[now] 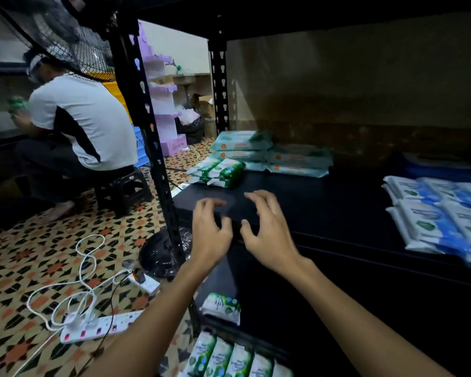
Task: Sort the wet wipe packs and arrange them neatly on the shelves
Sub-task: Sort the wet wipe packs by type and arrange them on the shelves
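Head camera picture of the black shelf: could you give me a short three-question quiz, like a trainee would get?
1. True or false: the left hand and right hand hold nothing.
2. Which packs lie at the black metal shelf's right end? A) pale teal flat packs B) white-and-blue wet wipe packs C) orange packs
3. What do the small green-and-white wet wipe packs sit in front of?

Key: 1 true. 2 B. 3 The stacked pale teal wet wipe packs.
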